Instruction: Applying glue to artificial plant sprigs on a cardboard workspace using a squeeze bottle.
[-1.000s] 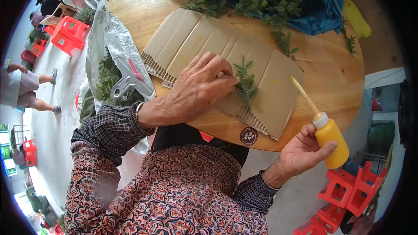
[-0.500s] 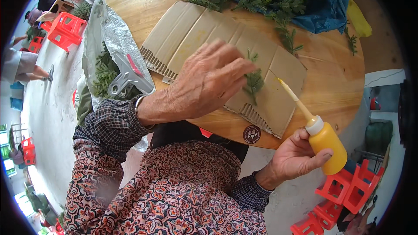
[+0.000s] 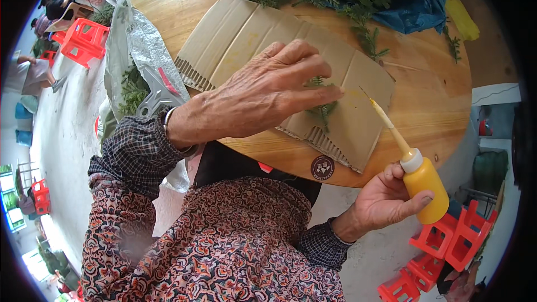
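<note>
Gripping the bottle point(image 3: 429, 191), nozzle point(image 3: 393, 128) up, your right hand point(image 3: 386, 200) likely prevents drips; whether your curled left hand point(image 3: 265, 92) holds anything is unclear.

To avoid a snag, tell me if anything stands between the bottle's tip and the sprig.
In this view, the left hand partly covers the sprig; nothing visible stands between the sprig's lower end and the bottle tip.
</note>
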### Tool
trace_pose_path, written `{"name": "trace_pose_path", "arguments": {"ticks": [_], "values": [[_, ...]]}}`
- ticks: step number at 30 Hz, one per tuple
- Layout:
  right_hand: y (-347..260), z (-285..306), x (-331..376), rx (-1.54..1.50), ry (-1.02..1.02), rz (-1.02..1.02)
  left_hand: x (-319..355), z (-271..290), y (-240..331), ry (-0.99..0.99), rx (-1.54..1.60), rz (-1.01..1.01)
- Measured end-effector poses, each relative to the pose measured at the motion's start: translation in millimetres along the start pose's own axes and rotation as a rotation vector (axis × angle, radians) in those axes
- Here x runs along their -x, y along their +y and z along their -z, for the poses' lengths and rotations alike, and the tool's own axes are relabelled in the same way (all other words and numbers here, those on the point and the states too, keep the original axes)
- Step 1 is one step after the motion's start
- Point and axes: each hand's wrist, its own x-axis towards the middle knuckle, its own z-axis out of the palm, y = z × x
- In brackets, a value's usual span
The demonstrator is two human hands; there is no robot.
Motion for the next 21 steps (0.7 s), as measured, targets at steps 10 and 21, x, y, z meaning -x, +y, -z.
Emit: {"name": "trace_pose_path", "arguments": {"ticks": [10,21], "values": [[1.6,-4.2,7.5,0.053,0.001,-0.069,20.7,-11.7,8.3,0.095,0.084,0.054],[4.9,-4.5,13.9,0.161,-0.005,-0.127,25.0,-16.7,8.3,0.101,0.164,0.113]]}}
